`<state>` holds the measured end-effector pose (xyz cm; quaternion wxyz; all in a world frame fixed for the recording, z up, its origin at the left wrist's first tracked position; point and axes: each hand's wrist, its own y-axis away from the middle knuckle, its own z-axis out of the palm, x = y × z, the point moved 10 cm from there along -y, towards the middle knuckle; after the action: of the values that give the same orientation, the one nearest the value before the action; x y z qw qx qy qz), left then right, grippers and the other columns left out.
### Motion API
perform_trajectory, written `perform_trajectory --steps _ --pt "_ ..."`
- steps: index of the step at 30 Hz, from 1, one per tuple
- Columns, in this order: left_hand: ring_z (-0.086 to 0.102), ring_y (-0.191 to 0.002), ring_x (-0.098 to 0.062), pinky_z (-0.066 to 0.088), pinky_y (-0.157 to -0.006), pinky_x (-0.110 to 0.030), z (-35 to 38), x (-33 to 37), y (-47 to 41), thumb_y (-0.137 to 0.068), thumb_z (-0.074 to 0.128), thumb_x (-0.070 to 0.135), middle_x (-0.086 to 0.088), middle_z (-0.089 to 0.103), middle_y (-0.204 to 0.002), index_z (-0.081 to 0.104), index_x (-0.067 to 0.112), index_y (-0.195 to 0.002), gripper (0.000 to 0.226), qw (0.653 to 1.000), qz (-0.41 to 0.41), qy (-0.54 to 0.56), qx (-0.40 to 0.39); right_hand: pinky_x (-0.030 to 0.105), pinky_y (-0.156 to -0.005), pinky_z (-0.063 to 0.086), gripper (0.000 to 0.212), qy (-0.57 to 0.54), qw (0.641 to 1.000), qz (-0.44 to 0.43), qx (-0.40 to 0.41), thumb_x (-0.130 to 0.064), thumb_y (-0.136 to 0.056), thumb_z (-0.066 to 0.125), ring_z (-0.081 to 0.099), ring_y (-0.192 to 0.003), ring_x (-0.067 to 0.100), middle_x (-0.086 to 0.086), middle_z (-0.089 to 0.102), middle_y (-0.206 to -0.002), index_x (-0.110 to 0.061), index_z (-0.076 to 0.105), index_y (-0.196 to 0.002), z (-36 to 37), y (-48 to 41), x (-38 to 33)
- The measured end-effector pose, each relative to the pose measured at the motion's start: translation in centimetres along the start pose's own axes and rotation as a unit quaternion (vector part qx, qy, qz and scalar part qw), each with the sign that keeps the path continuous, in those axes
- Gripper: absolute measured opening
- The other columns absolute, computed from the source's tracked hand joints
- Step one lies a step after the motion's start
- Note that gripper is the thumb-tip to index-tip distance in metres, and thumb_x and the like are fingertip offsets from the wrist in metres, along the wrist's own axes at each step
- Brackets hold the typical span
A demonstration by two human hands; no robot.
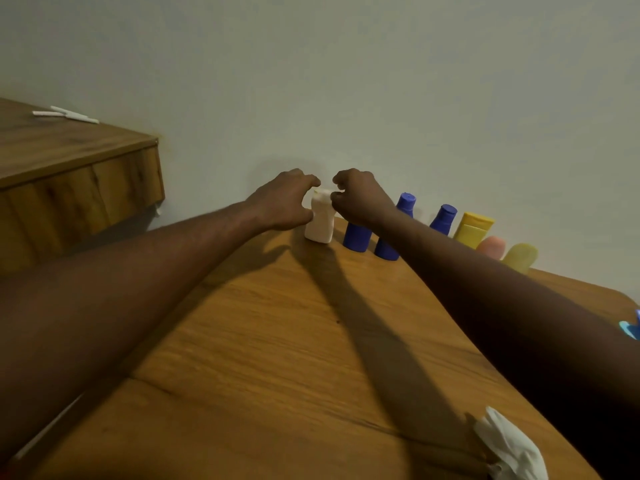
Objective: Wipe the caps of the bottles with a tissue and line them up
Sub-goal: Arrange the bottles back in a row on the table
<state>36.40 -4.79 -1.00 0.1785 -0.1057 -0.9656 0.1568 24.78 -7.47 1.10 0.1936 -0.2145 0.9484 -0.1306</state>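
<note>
A white bottle (320,221) stands at the far edge of the wooden table (277,341), at the left end of a row along the wall. My left hand (282,202) grips it, thumb on its left side and fingers curled over the top. My right hand (358,197) has its fingers curled against the right side of the cap. To the right stand three blue bottles (356,237) (386,250) (444,220), a yellow tube (472,227), a pink bottle (491,245) and a yellow bottle (520,257). A crumpled white tissue (509,445) lies on the table near me, apart from both hands.
A wooden cabinet (79,171) stands higher at the left, with white sticks (65,114) on top. A pale wall (381,98) runs right behind the bottles. A small blue object (631,329) shows at the right edge.
</note>
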Motion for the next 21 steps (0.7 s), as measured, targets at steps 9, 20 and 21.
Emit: perform_trajectory --steps 9,20,21 --pt "0.044 -0.14 -0.025 0.041 -0.111 -0.04 -4.5 6.6 4.6 -0.102 0.057 0.034 -0.006 0.044 -0.155 0.04 0.019 -0.153 0.056 0.996 0.023 0.009 0.082 0.038 -0.098 0.049 0.044 0.076 0.994 -0.063 0.041 -0.022 -0.106 0.045 0.052 -0.132 0.027 0.013 0.049 -0.15 -0.005 0.044 -0.148 -5.1 6.9 -2.0" --pt "0.031 -0.147 -0.025 0.031 -0.117 -0.042 -4.5 15.1 12.2 -0.109 0.038 0.043 -0.006 0.034 -0.161 0.029 0.014 -0.158 0.058 0.992 0.032 0.042 0.111 0.044 -0.12 0.03 0.059 0.094 0.993 -0.031 0.071 -0.032 -0.109 0.039 0.022 -0.153 0.028 0.014 0.023 -0.166 -0.004 0.021 -0.159 -10.6 18.0 -0.2" --pt "0.032 -0.146 -0.025 0.032 -0.117 -0.042 -4.2 15.7 12.6 -0.108 0.038 0.043 -0.005 0.035 -0.16 0.029 0.014 -0.158 0.058 0.992 0.036 0.043 0.113 0.044 -0.12 0.03 0.059 0.093 0.993 -0.03 0.071 -0.031 -0.109 0.039 0.023 -0.153 0.028 0.015 0.024 -0.166 -0.003 0.021 -0.158 -10.9 18.9 0.0"
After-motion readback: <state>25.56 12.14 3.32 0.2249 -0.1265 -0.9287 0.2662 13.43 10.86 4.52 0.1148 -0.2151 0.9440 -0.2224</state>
